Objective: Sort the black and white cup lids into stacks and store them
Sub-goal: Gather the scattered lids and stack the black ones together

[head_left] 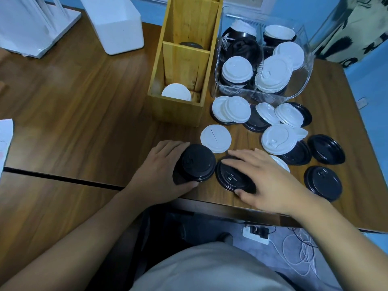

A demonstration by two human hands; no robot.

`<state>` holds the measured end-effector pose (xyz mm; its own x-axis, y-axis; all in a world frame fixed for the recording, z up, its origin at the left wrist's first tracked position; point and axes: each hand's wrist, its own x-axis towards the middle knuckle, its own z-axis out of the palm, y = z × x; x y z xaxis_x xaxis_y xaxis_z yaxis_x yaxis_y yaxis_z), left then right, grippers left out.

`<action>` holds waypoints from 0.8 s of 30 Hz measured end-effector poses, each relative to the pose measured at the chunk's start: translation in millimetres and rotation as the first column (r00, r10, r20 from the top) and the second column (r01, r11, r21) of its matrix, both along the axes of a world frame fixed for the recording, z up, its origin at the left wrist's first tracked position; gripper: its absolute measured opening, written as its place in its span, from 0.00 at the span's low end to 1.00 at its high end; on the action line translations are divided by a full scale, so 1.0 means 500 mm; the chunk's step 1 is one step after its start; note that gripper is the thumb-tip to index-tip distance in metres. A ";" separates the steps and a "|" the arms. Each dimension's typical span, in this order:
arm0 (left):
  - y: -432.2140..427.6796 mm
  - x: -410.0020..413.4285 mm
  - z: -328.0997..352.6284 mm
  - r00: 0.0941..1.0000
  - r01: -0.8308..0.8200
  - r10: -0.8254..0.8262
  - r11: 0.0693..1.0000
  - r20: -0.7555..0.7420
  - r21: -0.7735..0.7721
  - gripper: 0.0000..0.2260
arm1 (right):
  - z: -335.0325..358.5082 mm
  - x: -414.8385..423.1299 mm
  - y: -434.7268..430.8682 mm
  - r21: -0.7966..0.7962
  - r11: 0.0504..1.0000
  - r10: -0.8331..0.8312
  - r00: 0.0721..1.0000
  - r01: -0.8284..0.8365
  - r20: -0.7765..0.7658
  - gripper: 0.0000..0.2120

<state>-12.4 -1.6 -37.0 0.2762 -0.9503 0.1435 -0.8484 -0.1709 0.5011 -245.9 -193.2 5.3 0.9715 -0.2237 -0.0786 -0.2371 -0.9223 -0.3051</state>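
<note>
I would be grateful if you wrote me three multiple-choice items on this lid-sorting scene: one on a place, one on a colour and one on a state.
1. Where in the wooden box does the white lid lie?
A. near compartment
B. far compartment
C. on top of the divider

2. What colour is the stack in the left hand grip?
A. white
B. black
C. mixed

3. What is the right hand doing?
A. lifting a white lid in the air
B. reaching into the clear tub
C. resting on a black lid that lies on the table

Answers:
1 A: the white lid shows at the bottom of the compartment nearest the person.
2 B: every lid in the held stack is black.
3 C: its fingers lie over the lid, with the thumb at the near edge.
</note>
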 end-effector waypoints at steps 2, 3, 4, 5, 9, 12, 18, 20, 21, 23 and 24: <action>0.001 0.001 0.000 1.000 0.011 -0.011 1.000 -0.001 -0.003 0.40 | -0.001 0.001 -0.010 -0.005 1.000 0.012 1.000 -0.012 0.000 0.34; 0.001 0.001 0.000 1.000 0.010 -0.010 1.000 -0.003 -0.004 0.40 | 0.003 0.001 -0.013 -0.004 1.000 -0.002 1.000 0.002 0.023 0.34; 0.001 0.001 -0.001 1.000 0.006 -0.006 1.000 -0.006 -0.003 0.40 | 0.012 0.002 -0.014 0.000 0.999 -0.033 0.998 0.033 0.052 0.34; 0.000 0.001 0.000 1.000 0.002 -0.002 1.000 -0.010 -0.002 0.40 | 0.022 0.005 -0.013 0.008 0.997 -0.074 0.993 0.073 0.094 0.34; -0.003 0.002 0.002 0.999 -0.013 0.013 1.000 -0.036 -0.003 0.41 | 0.040 0.054 0.023 0.039 0.987 -0.161 0.956 0.156 0.244 0.35; -0.003 0.003 0.002 0.999 -0.013 0.014 1.000 -0.049 0.004 0.43 | 0.023 0.110 0.060 0.059 0.988 -0.151 0.959 0.141 0.241 0.35; -0.002 0.004 0.001 0.997 -0.009 0.010 1.000 -0.071 0.008 0.43 | 0.007 0.156 0.074 0.097 0.982 -0.171 0.978 0.160 0.123 0.37; -0.002 0.005 -0.001 0.998 -0.001 0.002 1.000 -0.069 0.014 0.43 | 0.004 0.161 0.079 0.092 0.984 -0.165 0.980 0.155 0.114 0.37; -0.003 0.005 -0.002 0.998 0.002 -0.001 1.000 -0.066 0.015 0.43 | 0.002 0.162 0.082 0.094 0.983 -0.168 0.979 0.157 0.114 0.37; -0.002 0.006 -0.005 0.998 0.016 -0.016 1.000 -0.065 -0.002 0.42 | -0.003 0.165 0.086 0.121 0.977 -0.187 0.975 0.173 0.118 0.38; -0.001 0.007 -0.006 0.998 0.027 -0.028 1.000 -0.063 -0.010 0.42 | -0.005 0.166 0.087 0.140 0.974 -0.197 0.973 0.180 0.119 0.39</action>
